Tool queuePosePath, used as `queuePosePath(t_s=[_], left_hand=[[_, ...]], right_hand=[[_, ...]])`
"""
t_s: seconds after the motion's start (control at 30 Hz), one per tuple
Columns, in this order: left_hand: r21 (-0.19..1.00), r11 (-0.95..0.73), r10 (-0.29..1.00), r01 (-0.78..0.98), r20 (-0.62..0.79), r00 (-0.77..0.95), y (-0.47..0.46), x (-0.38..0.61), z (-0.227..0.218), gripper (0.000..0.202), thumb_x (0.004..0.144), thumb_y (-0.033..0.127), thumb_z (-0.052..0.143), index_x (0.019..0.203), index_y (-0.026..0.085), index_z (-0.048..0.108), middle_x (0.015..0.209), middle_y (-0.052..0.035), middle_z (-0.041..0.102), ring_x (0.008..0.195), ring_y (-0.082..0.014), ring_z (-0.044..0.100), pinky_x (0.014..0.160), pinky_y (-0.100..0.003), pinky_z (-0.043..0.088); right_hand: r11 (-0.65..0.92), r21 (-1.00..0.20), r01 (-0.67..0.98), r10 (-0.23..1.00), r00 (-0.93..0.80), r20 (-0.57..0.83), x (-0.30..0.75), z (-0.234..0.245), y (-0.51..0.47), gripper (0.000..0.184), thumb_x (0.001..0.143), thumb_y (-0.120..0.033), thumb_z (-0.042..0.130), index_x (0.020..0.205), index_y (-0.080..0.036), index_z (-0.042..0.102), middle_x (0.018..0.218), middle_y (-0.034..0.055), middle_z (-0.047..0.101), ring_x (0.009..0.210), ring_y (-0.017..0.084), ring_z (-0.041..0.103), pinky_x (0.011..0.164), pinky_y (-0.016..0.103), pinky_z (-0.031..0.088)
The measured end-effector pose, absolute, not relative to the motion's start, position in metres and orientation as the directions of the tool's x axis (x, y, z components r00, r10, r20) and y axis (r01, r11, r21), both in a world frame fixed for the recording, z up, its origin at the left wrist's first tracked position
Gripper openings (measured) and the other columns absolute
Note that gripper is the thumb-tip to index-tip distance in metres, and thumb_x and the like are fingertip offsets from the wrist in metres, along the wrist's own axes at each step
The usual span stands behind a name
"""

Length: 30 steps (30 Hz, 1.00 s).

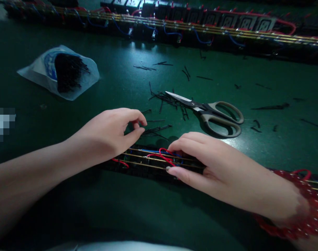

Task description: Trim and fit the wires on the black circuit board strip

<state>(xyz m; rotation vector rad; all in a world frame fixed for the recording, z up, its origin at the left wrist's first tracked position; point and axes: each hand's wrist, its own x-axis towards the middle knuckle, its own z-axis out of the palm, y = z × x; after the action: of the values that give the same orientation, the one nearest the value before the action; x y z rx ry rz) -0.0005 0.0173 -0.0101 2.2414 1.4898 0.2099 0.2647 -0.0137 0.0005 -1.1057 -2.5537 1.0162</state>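
Note:
A dark strip [148, 164] with brass-coloured rods and red and blue wires lies across the table in front of me. My right hand [200, 160] straddles it, fingers at the far side and thumb at the near side, with a loop of red wire [162, 153] between them. Just beyond the strip, my left hand [122, 129] is curled, thumb and index fingertips close together beside several black cable ties [160, 128]. Whether it holds one of them is not clear. Scissors [206, 109] with grey-black handles lie partly spread beyond my right hand.
A clear plastic bag [88, 82] of black cable ties lies at the left. Loose ties and black offcuts [204, 78] are scattered over the green table [117, 87]. Along the back runs a longer wired assembly [159, 26]. A red bead bracelet [295, 205] circles my right wrist.

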Motion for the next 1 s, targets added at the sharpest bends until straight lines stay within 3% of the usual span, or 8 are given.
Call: queuePosePath(t_s=[0.1, 0.33, 0.47, 0.57, 0.77, 1.0], left_hand=[[0.468, -0.361, 0.900, 0.807, -0.050, 0.432, 0.012, -0.001, -0.005, 0.026, 0.098, 0.039, 0.052, 0.092, 0.025, 0.073, 0.075, 0.0036, 0.068, 0.062, -0.0123, 0.055, 0.060, -0.027, 0.039], [0.467, -0.316, 0.902, 0.826, -0.121, 0.413, 0.008, -0.003, -0.005, 0.031, 0.098, 0.037, 0.046, 0.101, 0.029, 0.076, 0.080, 0.0050, 0.078, 0.067, -0.0140, 0.067, 0.057, -0.029, 0.040], [0.458, -0.321, 0.902, 0.829, -0.119, 0.415, 0.011, -0.003, -0.008, 0.031, 0.098, 0.036, 0.047, 0.103, 0.029, 0.076, 0.088, 0.0042, 0.079, 0.075, -0.0160, 0.070, 0.063, -0.029, 0.045], [0.444, -0.371, 0.892, 0.816, -0.074, 0.446, 0.012, -0.003, -0.009, 0.028, 0.094, 0.034, 0.049, 0.101, 0.027, 0.075, 0.095, 0.0027, 0.078, 0.084, -0.0172, 0.069, 0.068, -0.029, 0.046], [0.416, -0.324, 0.899, 0.849, -0.144, 0.414, 0.016, -0.004, -0.010, 0.019, 0.082, 0.032, 0.056, 0.093, 0.026, 0.070, 0.087, 0.0011, 0.067, 0.073, -0.0156, 0.060, 0.062, -0.029, 0.043], [0.430, -0.250, 0.912, 0.868, -0.197, 0.360, 0.019, -0.002, -0.011, 0.022, 0.088, 0.042, 0.058, 0.093, 0.026, 0.072, 0.084, 0.0003, 0.067, 0.072, -0.0168, 0.059, 0.063, -0.031, 0.042]], right_hand=[[0.491, -0.651, 0.578, 0.701, -0.706, -0.098, 0.264, 0.001, -0.014, 0.021, 0.102, -0.037, 0.065, 0.112, -0.020, 0.071, 0.101, 0.0077, 0.075, 0.091, 0.022, 0.070, 0.072, 0.032, 0.055], [0.487, -0.649, 0.585, 0.701, -0.705, -0.110, 0.263, -0.001, -0.013, 0.022, 0.102, -0.039, 0.064, 0.113, -0.021, 0.071, 0.102, 0.0084, 0.076, 0.091, 0.022, 0.070, 0.072, 0.032, 0.056], [0.493, -0.650, 0.578, 0.701, -0.707, -0.098, 0.264, 0.001, -0.012, 0.021, 0.101, -0.038, 0.064, 0.112, -0.021, 0.071, 0.101, 0.0079, 0.075, 0.090, 0.021, 0.070, 0.072, 0.032, 0.056], [0.486, -0.652, 0.582, 0.705, -0.702, -0.102, 0.264, 0.001, -0.013, 0.022, 0.101, -0.039, 0.064, 0.112, -0.021, 0.071, 0.101, 0.0082, 0.076, 0.090, 0.022, 0.071, 0.072, 0.032, 0.055], [0.480, -0.659, 0.579, 0.704, -0.703, -0.104, 0.265, 0.001, -0.014, 0.022, 0.101, -0.039, 0.064, 0.112, -0.021, 0.071, 0.101, 0.0078, 0.075, 0.091, 0.022, 0.070, 0.072, 0.032, 0.054], [0.476, -0.661, 0.581, 0.701, -0.704, -0.114, 0.263, 0.001, -0.012, 0.021, 0.101, -0.038, 0.064, 0.112, -0.021, 0.071, 0.102, 0.0078, 0.075, 0.092, 0.022, 0.070, 0.072, 0.032, 0.054]])
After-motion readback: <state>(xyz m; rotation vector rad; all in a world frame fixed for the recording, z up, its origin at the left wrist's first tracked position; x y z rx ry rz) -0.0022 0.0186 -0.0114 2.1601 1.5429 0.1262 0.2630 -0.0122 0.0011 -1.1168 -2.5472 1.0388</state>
